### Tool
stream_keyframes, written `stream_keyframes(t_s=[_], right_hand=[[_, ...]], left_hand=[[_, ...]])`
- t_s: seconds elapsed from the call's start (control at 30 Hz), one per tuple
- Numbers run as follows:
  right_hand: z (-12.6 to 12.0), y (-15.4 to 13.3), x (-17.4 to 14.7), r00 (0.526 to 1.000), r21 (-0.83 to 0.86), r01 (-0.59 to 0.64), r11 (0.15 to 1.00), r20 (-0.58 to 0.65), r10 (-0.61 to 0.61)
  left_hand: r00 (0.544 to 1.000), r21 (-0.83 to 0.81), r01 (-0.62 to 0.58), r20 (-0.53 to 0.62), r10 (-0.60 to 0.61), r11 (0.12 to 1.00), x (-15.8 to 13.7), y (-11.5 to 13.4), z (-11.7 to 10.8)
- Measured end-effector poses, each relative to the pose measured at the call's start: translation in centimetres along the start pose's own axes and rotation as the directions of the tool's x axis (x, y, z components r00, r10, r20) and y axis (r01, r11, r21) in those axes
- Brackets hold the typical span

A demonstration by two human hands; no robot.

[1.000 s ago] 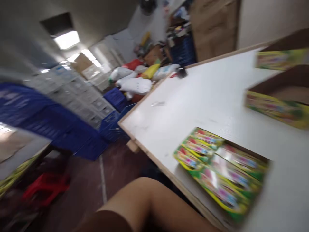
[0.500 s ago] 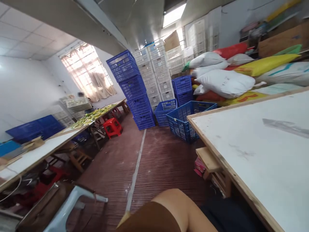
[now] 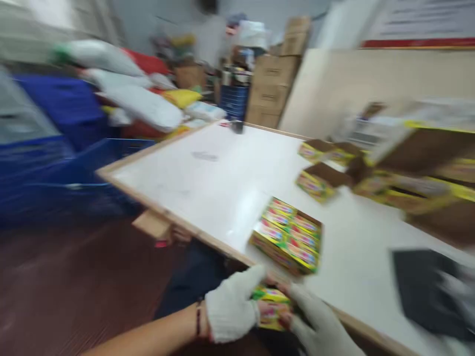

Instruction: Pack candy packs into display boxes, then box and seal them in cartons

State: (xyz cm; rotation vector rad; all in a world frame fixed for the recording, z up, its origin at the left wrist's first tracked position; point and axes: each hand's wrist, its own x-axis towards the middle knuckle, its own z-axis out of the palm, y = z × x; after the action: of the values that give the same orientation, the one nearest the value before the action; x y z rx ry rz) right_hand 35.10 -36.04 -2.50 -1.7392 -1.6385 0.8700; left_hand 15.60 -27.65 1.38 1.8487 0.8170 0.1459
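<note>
My left hand, in a white glove with bare fingertips, is closed on the left side of a small yellow-green printed box. My right hand, gloved too, grips the same box from the right. Both hands are at the table's near edge, and motion smears the print. Just beyond them, on the white table, sits an open display carton filled with several similar small boxes in rows.
Several open yellow-brown cartons stand on the table's right side, near a black sheet-like thing. Stuffed sacks and blue crates lie to the left. Stacked cardboard boxes rise at the back. A wooden stool is under the table's edge.
My view has swung right, from the aisle and crates to the white table. Both gloved hands now show, holding a small box; earlier only a bent arm was in view.
</note>
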Motion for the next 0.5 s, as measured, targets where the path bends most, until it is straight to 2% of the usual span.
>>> stream_keyframes(t_s=[0.07, 0.1, 0.17, 0.23, 0.3, 0.37, 0.43, 0.5], right_hand=[[-2.2, -0.2, 0.2, 0.972, 0.191, -0.226, 0.955, 0.114, 0.207], [-3.4, 0.0, 0.7, 0.954, 0.292, -0.299, 0.908, 0.116, 0.277], [-6.1, 0.7, 2.4, 0.923, 0.404, -0.326, 0.855, -0.057, 0.38], [-8.4, 2.0, 4.9, 0.856, 0.374, -0.278, 0.885, -0.321, 0.404], [-9.6, 3.8, 8.0, 0.807, 0.282, -0.257, 0.924, -0.464, 0.366], [-9.5, 5.6, 10.9, 0.832, 0.247, -0.265, 0.932, -0.429, 0.35], [-8.3, 7.3, 13.1, 0.874, 0.159, -0.274, 0.949, -0.371, 0.314], [-6.7, 8.8, 14.0, 0.889, -0.03, -0.242, 0.97, -0.407, 0.209]], left_hand=[[0.989, -0.198, -0.142, -0.075, 0.13, 0.97, 1.4, -0.8, -0.1], [0.975, -0.234, -0.205, -0.138, 0.176, 0.95, 2.4, -1.1, -0.4], [0.92, -0.114, -0.311, -0.284, 0.269, 0.944, 5.0, -1.2, -1.4], [0.842, 0.129, -0.336, -0.402, 0.359, 0.933, 8.4, -1.0, -3.0], [0.791, 0.355, -0.336, -0.396, 0.466, 0.872, 12.5, -0.9, -4.8], [0.798, 0.531, -0.297, -0.318, 0.511, 0.793, 16.6, -1.2, -6.1], [0.855, 0.663, -0.214, -0.228, 0.466, 0.718, 19.8, -2.0, -6.7], [0.903, 0.725, -0.182, -0.144, 0.405, 0.664, 21.5, -3.2, -6.5]])
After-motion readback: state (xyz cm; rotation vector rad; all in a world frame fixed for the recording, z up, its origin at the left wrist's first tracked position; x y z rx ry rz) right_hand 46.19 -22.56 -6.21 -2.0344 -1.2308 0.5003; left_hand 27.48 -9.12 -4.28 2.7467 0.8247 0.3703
